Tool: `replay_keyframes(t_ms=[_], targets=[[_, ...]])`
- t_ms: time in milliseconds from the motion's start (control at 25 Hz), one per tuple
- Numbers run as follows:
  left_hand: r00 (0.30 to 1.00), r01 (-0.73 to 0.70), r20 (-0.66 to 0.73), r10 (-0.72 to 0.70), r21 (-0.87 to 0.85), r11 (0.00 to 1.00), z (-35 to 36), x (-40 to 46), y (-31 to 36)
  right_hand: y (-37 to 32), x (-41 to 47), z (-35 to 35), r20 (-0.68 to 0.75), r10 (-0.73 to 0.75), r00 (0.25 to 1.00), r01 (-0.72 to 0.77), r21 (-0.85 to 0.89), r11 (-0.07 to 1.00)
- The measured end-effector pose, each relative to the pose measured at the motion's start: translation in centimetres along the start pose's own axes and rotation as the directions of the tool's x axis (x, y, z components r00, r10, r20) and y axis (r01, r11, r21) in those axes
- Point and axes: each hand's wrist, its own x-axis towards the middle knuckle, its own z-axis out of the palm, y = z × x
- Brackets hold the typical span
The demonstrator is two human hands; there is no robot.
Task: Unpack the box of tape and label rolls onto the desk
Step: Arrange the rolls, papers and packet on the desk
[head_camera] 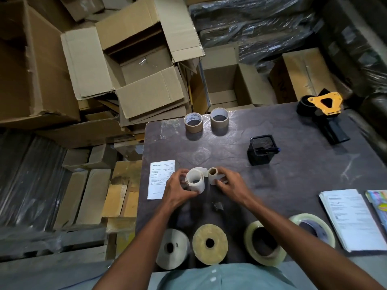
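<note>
My left hand (pixel 178 190) grips a loose white label roll (pixel 195 181) standing on the dark desk (pixel 293 181). My right hand (pixel 229 183) holds a small roll with a brown cardboard core (pixel 213 174) right beside it. Near the front edge stand a white label roll (pixel 170 248), a yellowish label roll (pixel 210 243) and two clear tape rolls (pixel 262 243) (pixel 314 229). Two brown cardboard tape cores (pixel 193 122) (pixel 219 118) stand at the desk's far edge. An open cardboard box (pixel 138 65) lies beyond the desk on the left.
A black mesh pen holder (pixel 261 149) stands at mid-desk, a tape dispenser with a yellow plate (pixel 324 114) at the far right. A printed sheet (pixel 160 178) lies by my left hand, a paper stack (pixel 351 218) on the right. Cardboard boxes (pixel 234 84) crowd the floor.
</note>
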Motion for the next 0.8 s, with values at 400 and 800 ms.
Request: replay_keyframes(t_ms=[400, 800], targets=[[0.979, 0.111, -0.160, -0.127, -0.102, 0.989, -2.0, 4.2, -2.5, 1.3, 2.8, -1.1, -0.127, 0.112, 0.986, -0.114, -0.011, 0.993], [0.995, 0.056, -0.078, -0.054, 0.015, 0.998, -1.6, 16.8, 3.1, -0.5, 17.6, -4.2, -0.230, 0.154, 0.961, -0.198, -0.182, 0.963]])
